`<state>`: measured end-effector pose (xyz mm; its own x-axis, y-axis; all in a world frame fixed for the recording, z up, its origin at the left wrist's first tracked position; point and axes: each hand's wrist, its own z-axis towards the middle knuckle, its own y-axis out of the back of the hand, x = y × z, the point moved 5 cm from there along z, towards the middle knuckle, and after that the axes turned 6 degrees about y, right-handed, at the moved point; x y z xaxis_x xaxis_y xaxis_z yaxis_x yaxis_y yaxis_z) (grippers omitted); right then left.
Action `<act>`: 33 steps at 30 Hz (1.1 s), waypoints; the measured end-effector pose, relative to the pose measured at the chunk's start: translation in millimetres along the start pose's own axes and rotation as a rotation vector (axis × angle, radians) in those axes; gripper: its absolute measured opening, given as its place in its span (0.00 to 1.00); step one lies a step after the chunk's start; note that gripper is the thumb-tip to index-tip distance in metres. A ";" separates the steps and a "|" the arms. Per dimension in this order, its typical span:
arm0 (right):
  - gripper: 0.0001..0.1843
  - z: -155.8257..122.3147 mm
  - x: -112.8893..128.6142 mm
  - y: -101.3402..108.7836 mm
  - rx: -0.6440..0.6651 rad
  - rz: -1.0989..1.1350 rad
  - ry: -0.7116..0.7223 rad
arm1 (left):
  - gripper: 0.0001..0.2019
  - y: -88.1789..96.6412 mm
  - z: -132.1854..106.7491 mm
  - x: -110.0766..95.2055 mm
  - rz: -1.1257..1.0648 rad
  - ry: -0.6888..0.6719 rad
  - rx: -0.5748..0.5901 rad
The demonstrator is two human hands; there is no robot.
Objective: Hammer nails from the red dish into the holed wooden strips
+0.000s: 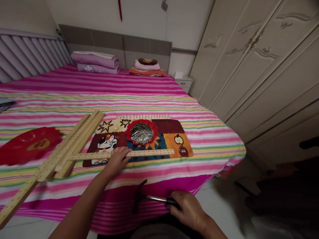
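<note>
My left hand (119, 158) is closed around a pale wooden strip (152, 152) dotted with small holes, which lies across the near edge of a patterned mat (161, 136). Gripped by its black handle in my right hand (187, 207) is a claw hammer (156, 198), its dark head pointing left, over the bed's near edge. On the mat, a red scalloped bowl (156, 132) holds a heap of metal nails (142, 132). Behind it, another wooden strip (147, 117) has a row of nails standing upright in it.
Several wooden strips (72, 146) lie stacked to the left, one jutting past the bed's near edge. A red plastic tray (15, 144) sits beyond them at far left. Folded bedding (97, 63) rests by the headboard (104, 39). A wardrobe (249, 66) stands on the right.
</note>
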<state>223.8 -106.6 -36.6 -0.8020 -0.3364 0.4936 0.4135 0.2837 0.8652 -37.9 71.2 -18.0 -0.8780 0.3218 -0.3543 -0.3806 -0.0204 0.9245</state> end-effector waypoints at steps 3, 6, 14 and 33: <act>0.04 3.4 -11.4 7.5 -0.022 0.031 -0.011 | 0.16 -1.0 -6.2 2.7 -0.015 -0.014 0.017; 0.06 6.9 -23.1 8.0 -0.035 0.037 -0.030 | 0.16 -2.0 -10.7 2.3 -0.013 0.005 0.018; 0.07 6.4 -30.6 1.9 -0.040 0.026 -0.076 | 0.16 -1.7 -13.8 -3.1 -0.001 0.041 0.013; 0.06 2.0 -37.6 -3.0 -0.043 0.171 -0.060 | 0.10 15.7 68.8 -59.3 -0.119 0.163 -0.106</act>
<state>251.8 -93.0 -58.0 -0.7418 -0.2322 0.6291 0.5634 0.2930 0.7724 28.1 116.9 27.2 -0.8574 0.1704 -0.4857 -0.5048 -0.0940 0.8581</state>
